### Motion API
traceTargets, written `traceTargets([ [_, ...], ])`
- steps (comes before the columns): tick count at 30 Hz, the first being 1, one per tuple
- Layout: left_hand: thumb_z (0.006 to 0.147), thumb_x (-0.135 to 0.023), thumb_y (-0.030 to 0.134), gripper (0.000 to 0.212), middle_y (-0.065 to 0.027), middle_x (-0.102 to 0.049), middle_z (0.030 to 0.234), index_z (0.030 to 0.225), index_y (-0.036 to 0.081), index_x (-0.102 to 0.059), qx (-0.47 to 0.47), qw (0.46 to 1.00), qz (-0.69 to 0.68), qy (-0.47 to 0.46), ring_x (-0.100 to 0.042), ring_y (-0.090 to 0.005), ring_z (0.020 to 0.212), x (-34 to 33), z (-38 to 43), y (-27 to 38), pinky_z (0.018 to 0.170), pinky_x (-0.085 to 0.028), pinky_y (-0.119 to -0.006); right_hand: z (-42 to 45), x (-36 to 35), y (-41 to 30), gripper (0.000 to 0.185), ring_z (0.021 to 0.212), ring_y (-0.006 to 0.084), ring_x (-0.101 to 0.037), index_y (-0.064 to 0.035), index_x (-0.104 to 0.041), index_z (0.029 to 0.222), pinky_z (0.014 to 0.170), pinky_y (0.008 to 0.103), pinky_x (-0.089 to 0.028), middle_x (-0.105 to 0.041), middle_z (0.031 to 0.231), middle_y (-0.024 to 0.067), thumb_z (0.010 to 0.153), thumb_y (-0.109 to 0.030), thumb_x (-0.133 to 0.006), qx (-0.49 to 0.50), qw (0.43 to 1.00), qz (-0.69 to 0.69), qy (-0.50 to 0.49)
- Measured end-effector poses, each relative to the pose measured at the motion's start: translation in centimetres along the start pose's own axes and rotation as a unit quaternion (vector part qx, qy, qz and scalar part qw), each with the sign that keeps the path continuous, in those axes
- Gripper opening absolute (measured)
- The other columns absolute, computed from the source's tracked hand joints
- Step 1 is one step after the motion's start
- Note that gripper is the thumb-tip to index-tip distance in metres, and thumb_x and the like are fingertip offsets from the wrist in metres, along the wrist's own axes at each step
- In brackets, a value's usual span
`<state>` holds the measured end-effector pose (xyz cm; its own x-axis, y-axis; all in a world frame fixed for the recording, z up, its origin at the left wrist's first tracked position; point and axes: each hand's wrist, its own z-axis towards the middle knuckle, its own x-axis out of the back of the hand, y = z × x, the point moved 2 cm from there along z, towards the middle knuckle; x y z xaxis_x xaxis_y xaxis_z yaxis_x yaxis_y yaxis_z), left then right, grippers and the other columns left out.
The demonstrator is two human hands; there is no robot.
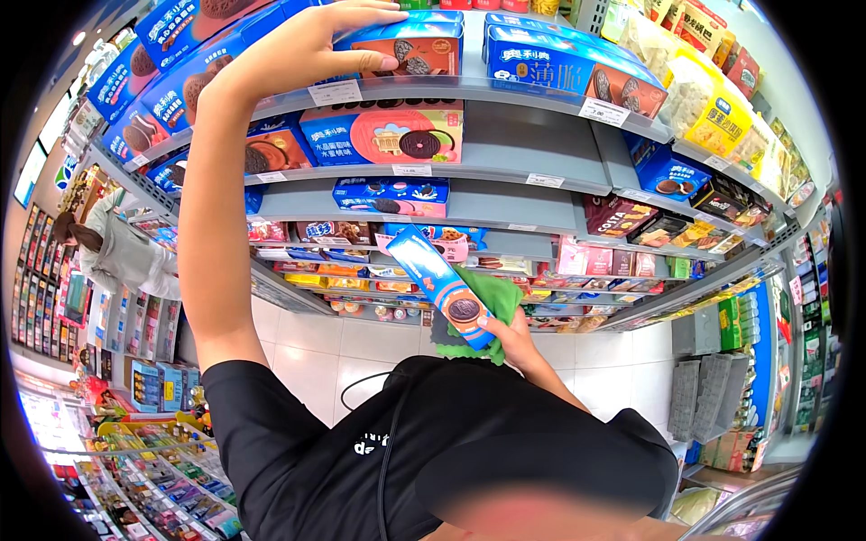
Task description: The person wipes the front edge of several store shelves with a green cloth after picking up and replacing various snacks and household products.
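My left hand (308, 51) reaches up to an upper shelf. Its fingers lie over the top of a blue Oreo cookie box (433, 54), with the thumb along the front; the hand hides the box's left end. Lower down, close to my chest, my right hand (507, 335) holds a long, slim blue cookie box (440, 287), tilted, with a cookie picture on its lower half. A green cloth (497, 291) is bunched in the same hand, behind that box. Part of a grey cloth (443, 338) shows beside the green one.
Grey metal shelves (534, 145) stand in front of me, with more blue cookie boxes (541, 61) and bagged snacks (717, 115). Price tags line the shelf edges. Grey bins (707, 395) stand at right on the tiled floor (304, 345). A person (122, 243) is at the far left.
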<state>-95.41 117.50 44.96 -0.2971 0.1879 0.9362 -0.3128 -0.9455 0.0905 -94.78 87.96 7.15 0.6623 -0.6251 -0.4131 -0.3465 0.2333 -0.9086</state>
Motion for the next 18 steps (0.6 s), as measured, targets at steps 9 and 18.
traceTargets([
  [9,0.088,-0.067,0.026,0.050,-0.0118,-0.059,0.127,0.132,0.006,-0.054,-0.029,0.994,0.067,0.082,-0.056,-0.0262,0.116,-1.5,-1.4,-0.8,0.100,-0.041,-0.034,0.2,0.1,0.2,0.056,0.109,0.0165,-0.057,0.0029,-0.045,0.133,0.094,0.0318,-0.045,-0.059,0.122,0.0106,0.084,-0.010,-0.067,-0.011,1.000,-0.021,0.009],
  [18,0.090,-0.065,0.023,0.049,-0.0155,-0.063,0.123,0.132,0.000,-0.053,0.003,0.984,-0.043,0.173,-0.056,-0.0224,0.115,4.6,2.3,0.7,0.099,-0.041,-0.032,-0.1,0.2,0.2,0.054,0.108,0.0163,-0.057,0.0029,-0.046,0.131,0.093,0.0316,-0.045,-0.059,0.120,0.0107,0.084,-0.010,-0.068,-0.011,1.000,-0.015,0.011],
])
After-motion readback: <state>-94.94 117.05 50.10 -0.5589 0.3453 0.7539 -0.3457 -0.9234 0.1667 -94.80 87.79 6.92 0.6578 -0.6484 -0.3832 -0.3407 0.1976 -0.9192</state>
